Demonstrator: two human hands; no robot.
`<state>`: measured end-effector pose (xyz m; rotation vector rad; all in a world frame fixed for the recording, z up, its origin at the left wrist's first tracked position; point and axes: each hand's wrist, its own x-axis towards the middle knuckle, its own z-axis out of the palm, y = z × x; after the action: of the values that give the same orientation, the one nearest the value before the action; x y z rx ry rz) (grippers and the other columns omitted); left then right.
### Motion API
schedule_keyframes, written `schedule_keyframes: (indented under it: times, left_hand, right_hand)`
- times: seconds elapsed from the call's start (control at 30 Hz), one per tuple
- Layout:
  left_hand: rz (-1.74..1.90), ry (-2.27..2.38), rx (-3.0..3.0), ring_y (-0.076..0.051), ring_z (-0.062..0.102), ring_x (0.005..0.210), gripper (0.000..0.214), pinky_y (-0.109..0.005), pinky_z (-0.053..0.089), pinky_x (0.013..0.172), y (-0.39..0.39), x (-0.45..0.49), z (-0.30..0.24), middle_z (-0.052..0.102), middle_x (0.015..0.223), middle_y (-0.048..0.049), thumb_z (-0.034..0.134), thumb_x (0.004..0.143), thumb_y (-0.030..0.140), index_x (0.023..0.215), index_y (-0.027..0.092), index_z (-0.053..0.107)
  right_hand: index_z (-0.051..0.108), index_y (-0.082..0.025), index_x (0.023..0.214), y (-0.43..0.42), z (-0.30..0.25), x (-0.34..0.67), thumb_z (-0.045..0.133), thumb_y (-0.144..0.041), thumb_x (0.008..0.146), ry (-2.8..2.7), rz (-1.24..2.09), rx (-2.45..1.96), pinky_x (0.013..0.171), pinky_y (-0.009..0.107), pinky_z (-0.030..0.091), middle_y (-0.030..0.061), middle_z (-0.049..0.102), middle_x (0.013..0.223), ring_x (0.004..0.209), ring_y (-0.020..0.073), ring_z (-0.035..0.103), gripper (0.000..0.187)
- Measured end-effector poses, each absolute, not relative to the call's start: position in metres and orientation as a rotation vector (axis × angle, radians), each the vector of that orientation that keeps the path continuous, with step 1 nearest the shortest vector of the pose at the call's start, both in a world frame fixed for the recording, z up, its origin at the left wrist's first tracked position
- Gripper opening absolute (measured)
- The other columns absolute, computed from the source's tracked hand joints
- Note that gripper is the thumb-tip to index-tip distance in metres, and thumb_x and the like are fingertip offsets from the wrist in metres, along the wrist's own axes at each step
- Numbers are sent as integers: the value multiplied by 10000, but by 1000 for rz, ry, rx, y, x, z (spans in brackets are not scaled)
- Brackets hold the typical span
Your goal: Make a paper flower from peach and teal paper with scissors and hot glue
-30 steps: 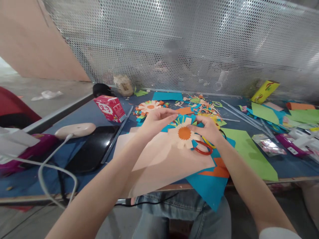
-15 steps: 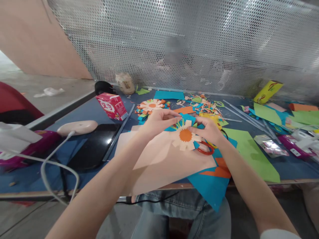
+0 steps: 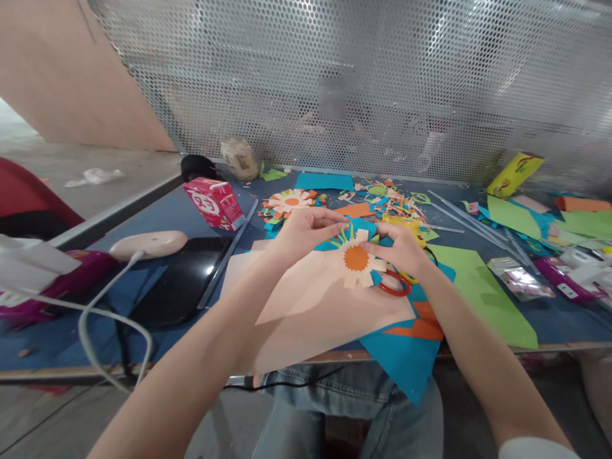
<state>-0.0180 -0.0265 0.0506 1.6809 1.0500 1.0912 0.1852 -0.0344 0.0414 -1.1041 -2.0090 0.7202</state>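
Between my two hands is a layered paper flower (image 3: 356, 259) with an orange centre, pale peach petals, and green and blue strips behind. My left hand (image 3: 310, 233) pinches its blue and green edge at the upper left. On the right side, my right hand (image 3: 399, 245) grips the flower with thumb and fingers. Scissors with red handles (image 3: 396, 284) lie just under my right hand, their blades hidden. Beneath the flower spreads a large peach paper sheet (image 3: 306, 312), with blue paper (image 3: 406, 363) and orange pieces partly under it.
A second paper flower (image 3: 292, 202) lies behind my left hand among paper scraps (image 3: 396, 201). A pink box (image 3: 215, 204), a black phone-like slab (image 3: 184, 280) and a white cabled device (image 3: 149, 245) are at left. Green paper (image 3: 482, 299) lies right; a perforated metal panel (image 3: 287, 83) stands behind.
The flower has tilted very slightly between my hands, its peach petals shifting a little. Both hands keep almost the same place and grip.
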Motion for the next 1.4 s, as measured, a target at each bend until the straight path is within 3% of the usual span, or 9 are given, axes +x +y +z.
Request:
schedule_keyframes:
  times: [0.27, 0.73, 1.4]
  left_hand:
    - [1084, 1041, 1648, -182, 674, 794, 297, -278, 517, 715, -27, -19, 51, 729, 828, -70, 691, 678, 321, 915, 142, 688]
    - [1112, 1033, 1593, -195, 674, 798, 359, -301, 522, 731, -27, -18, 52, 725, 807, -66, 741, 613, 372, 891, 152, 688]
    - [1110, 980, 1510, -176, 667, 793, 391, -286, 520, 732, -26, -17, 49, 725, 806, -56, 766, 588, 400, 886, 160, 688]
  right_hand:
    - [560, -188, 663, -34, 42, 186, 601, -324, 736, -2024, 699, -1109, 658, 257, 421, -7, 550, 676, 721, 142, 537, 160]
    - [607, -183, 721, -34, 43, 185, 614, -315, 732, -2028, 712, -1100, 656, 254, 437, 5, 620, 744, 684, 128, 542, 133]
    - [574, -187, 675, -35, 43, 186, 621, -377, 729, -2039, 728, -1117, 646, 260, 437, -2, 586, 703, 671, 128, 529, 203]
